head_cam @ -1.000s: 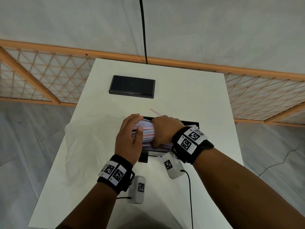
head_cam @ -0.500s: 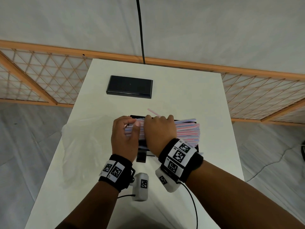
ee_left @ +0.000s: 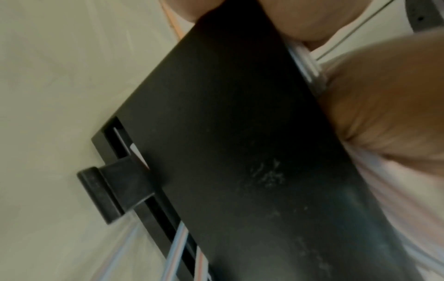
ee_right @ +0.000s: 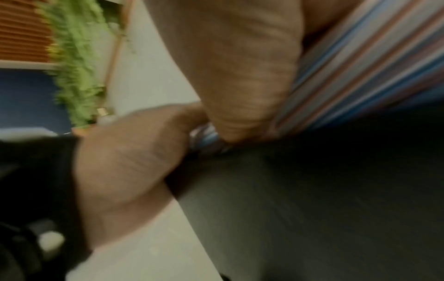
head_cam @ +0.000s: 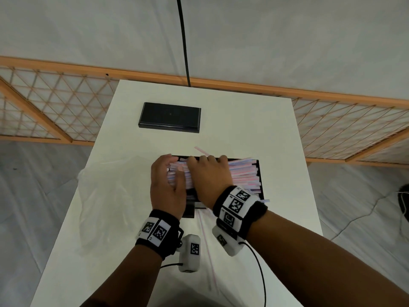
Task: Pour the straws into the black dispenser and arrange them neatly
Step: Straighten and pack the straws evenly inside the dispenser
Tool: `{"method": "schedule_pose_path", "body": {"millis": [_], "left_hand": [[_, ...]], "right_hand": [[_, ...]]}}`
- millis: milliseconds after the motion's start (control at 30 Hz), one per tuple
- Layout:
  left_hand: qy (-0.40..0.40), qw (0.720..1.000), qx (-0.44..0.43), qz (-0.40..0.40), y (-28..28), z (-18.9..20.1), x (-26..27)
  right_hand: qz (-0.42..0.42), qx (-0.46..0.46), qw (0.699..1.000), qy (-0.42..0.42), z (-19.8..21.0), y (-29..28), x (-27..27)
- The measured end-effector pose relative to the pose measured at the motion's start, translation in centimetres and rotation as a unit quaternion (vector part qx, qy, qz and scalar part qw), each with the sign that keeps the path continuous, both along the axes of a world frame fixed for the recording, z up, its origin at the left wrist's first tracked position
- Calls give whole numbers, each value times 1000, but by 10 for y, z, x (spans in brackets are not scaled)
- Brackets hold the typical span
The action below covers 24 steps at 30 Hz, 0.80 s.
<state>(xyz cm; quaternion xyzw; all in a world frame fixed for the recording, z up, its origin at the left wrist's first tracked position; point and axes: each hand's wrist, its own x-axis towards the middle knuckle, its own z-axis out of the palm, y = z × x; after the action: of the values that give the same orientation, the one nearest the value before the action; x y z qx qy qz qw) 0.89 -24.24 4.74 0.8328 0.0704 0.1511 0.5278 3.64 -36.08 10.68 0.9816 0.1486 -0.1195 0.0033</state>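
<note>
A thick bundle of pink, blue and white striped straws (head_cam: 243, 173) lies lengthwise in the open black dispenser (head_cam: 260, 173) at the middle of the white table (head_cam: 276, 134). My left hand (head_cam: 173, 165) cups the bundle's left end, thumb on top and fingers curled round the far side. My right hand (head_cam: 208, 173) lies over the bundle's middle, fingers hooked over its far edge and thumb against the straws (ee_right: 360, 66). The left wrist view shows the dispenser's front wall (ee_left: 240, 152), with straws (ee_left: 177, 247) poking from its slot.
The black lid (head_cam: 169, 117) lies flat at the back of the table. A crumpled clear plastic bag (head_cam: 106, 196) sits to the left of my hands. One loose straw (head_cam: 201, 151) sticks out behind the dispenser, another (head_cam: 207, 244) lies on the table near me.
My right hand turned from a fist grip to lying over the bundle and slid left, uncovering the straws' right ends in the dispenser. My left hand stayed at the left end.
</note>
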Motion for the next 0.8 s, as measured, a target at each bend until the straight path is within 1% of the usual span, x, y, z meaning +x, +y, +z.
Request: {"method": "schedule_pose_path", "body": {"millis": [100,200,233,333,400,467,533,600,667,800], "left_hand": [[24,995,81,-56,1,-1,1],[24,982,168,-80,2,0,3],[26,979,183,-87,1,1,5],[45,978,173,-106,2,7,12],[34,981,153,-113,4,8,15],[24,983,146,-111,6,7,18],[24,982,156,-107,7,6,19],[7,976,186,-112,6,4,19],[-7,972,201,-120,5,4,21],[-4,964,228,-138,8,10,24]], "right_hand": [[-5,76,997,11,-24,-15,0],[-7,143,990,12,-30,-25,0],[-9,171,985,18,-32,-27,1],[2,259,965,42,-35,-36,3],[23,314,947,55,-29,-44,7],[42,350,934,58,-19,-51,9],[44,370,927,39,-12,-57,8],[25,385,922,18,-11,-62,7],[-17,408,913,12,-9,-67,6],[-80,470,879,-5,6,-88,4]]}}
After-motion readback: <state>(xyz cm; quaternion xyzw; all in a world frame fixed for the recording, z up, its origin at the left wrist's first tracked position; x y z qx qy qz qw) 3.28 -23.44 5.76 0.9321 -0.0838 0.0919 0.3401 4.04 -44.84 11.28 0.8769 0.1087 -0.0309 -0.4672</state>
